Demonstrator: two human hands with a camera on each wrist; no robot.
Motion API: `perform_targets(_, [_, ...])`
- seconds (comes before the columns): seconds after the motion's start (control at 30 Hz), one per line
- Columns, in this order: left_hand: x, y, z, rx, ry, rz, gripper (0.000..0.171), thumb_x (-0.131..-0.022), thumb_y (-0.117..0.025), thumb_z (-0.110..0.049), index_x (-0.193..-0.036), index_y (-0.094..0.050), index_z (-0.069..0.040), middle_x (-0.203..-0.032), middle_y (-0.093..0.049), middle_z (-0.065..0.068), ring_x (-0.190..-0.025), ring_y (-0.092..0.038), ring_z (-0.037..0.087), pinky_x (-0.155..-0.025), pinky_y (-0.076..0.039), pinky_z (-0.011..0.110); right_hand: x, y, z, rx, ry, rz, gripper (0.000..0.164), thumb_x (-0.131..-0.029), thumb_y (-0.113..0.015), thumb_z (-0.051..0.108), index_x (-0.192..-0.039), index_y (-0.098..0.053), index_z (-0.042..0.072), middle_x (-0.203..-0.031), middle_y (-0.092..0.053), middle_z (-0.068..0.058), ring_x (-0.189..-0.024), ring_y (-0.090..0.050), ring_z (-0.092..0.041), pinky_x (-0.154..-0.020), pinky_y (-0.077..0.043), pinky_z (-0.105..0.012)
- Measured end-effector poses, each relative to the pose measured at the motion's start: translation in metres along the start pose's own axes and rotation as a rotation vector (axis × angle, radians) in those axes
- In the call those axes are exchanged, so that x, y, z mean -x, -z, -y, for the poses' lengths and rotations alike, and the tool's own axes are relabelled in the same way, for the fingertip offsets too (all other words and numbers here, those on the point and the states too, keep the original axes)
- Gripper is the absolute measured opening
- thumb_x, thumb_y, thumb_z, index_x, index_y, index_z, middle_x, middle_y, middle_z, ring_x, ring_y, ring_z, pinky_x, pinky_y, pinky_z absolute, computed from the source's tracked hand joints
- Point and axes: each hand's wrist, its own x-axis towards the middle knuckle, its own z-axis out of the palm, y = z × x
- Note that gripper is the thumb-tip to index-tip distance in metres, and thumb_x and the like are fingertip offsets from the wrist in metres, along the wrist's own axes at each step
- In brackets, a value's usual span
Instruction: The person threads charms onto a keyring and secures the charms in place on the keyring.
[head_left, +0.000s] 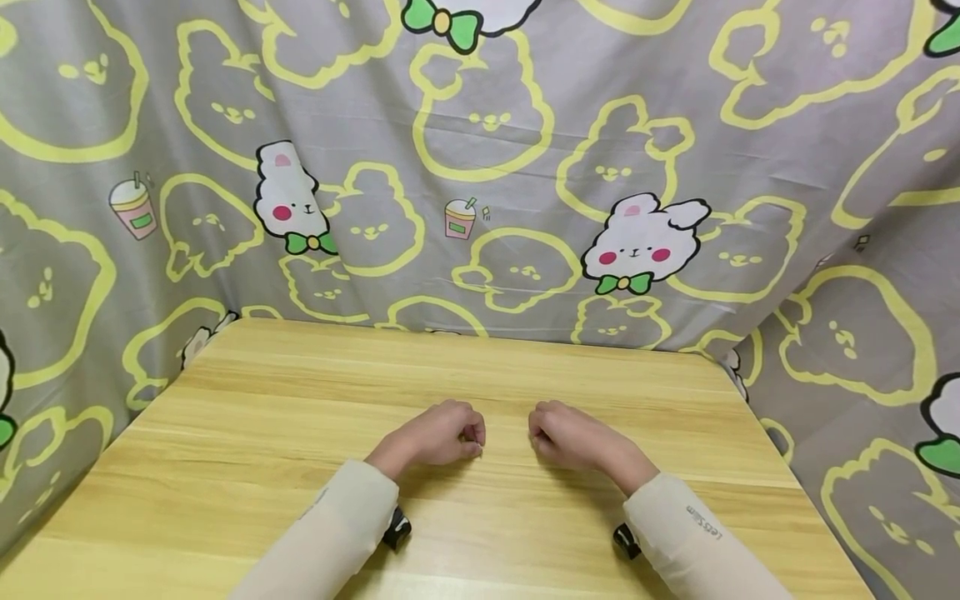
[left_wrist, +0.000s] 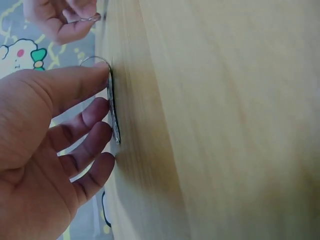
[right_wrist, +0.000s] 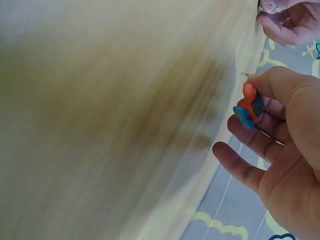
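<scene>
In the head view my left hand (head_left: 441,435) and right hand (head_left: 576,437) face each other just above the wooden table (head_left: 487,533), a gap between them. The left wrist view has my left hand pinching a thin, flat, dark-edged tag (left_wrist: 114,120) with a thin metal ring (left_wrist: 91,58) at its thumb end; seen edge-on, its face is hidden. Between thumb and fingers my right hand holds a small orange-and-blue figure (right_wrist: 250,104) with a dark patch on it, in the right wrist view. Both held things are hidden by the fingers in the head view.
A grey curtain (head_left: 510,133) with yellow animal outlines and white rabbits hangs behind the table and along both sides. Black wrist devices (head_left: 397,531) show under the light sleeves (head_left: 330,529).
</scene>
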Motion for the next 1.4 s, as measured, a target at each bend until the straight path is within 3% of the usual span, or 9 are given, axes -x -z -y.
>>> perform_targets(0.13, [-0.002,0.001,0.001,0.034,-0.012,-0.004,0.014,-0.095,-0.075,-0.014,-0.084,-0.070,-0.019,-0.080,-0.063,-0.012,-0.075,-0.057,0.003,-0.074,-0.050,0.024,0.000,0.001,-0.003,-0.092,-0.047,-0.007,0.019,-0.097,-0.059,0.000,-0.083,-0.062,0.013,-0.080,-0.053,0.009,-0.076,-0.050,-0.009,-0.069,-0.046,-0.028])
perform_targets(0.37, [-0.002,0.002,0.003,0.126,0.032,-0.017,0.014,-0.095,-0.074,-0.017,-0.081,-0.075,-0.018,-0.075,-0.069,-0.011,-0.067,-0.059,0.002,-0.069,-0.052,0.022,0.000,0.001,-0.005,-0.203,-0.114,-0.007,0.016,-0.101,-0.056,0.004,-0.091,-0.065,0.012,-0.085,-0.056,0.008,-0.079,-0.052,-0.010,-0.072,-0.047,-0.030])
perform_targets(0.7, [-0.001,0.010,0.003,0.134,0.049,-0.049,0.012,-0.099,-0.069,-0.009,-0.093,-0.078,-0.015,-0.086,-0.071,-0.011,-0.078,-0.062,0.004,-0.075,-0.053,0.025,0.001,0.000,-0.007,-0.337,-0.167,-0.032,0.010,-0.105,-0.058,0.011,-0.097,-0.064,0.012,-0.087,-0.059,0.006,-0.078,-0.054,-0.010,-0.070,-0.049,-0.029])
perform_targets(0.83, [0.000,0.012,0.004,0.215,0.057,-0.079,0.007,-0.097,-0.072,-0.010,-0.095,-0.077,-0.013,-0.086,-0.071,-0.010,-0.079,-0.062,0.005,-0.075,-0.053,0.025,0.001,0.002,-0.007,-0.389,-0.189,-0.029,0.010,-0.106,-0.056,0.012,-0.101,-0.065,0.010,-0.087,-0.060,0.005,-0.077,-0.055,-0.011,-0.070,-0.048,-0.029])
perform_targets(0.97, [0.001,0.015,0.003,0.301,0.061,-0.103,0.005,-0.097,-0.072,-0.010,-0.094,-0.077,-0.012,-0.083,-0.070,-0.009,-0.075,-0.061,0.006,-0.072,-0.052,0.026,0.000,0.004,-0.007,-0.436,-0.187,-0.036,0.012,-0.107,-0.055,0.011,-0.104,-0.065,0.006,-0.089,-0.061,0.003,-0.077,-0.057,-0.011,-0.068,-0.050,-0.028])
perform_targets(1.2, [0.003,0.018,0.002,0.338,0.065,-0.137,0.005,-0.098,-0.072,-0.015,-0.093,-0.074,-0.014,-0.082,-0.069,-0.004,-0.071,-0.058,0.009,-0.065,-0.049,0.026,-0.006,0.005,-0.006,-0.493,-0.165,-0.104,0.014,-0.107,-0.058,0.016,-0.103,-0.067,0.006,-0.091,-0.066,-0.002,-0.080,-0.060,-0.014,-0.072,-0.053,-0.029])
perform_targets(1.4, [0.004,0.019,0.003,0.382,0.076,-0.168,0.008,-0.100,-0.068,-0.015,-0.099,-0.076,-0.014,-0.087,-0.071,-0.003,-0.075,-0.059,0.011,-0.068,-0.049,0.027,-0.011,0.005,-0.003,-0.520,-0.150,-0.172,0.019,-0.107,-0.058,0.023,-0.105,-0.069,0.008,-0.091,-0.068,0.000,-0.081,-0.062,-0.013,-0.076,-0.054,-0.031])
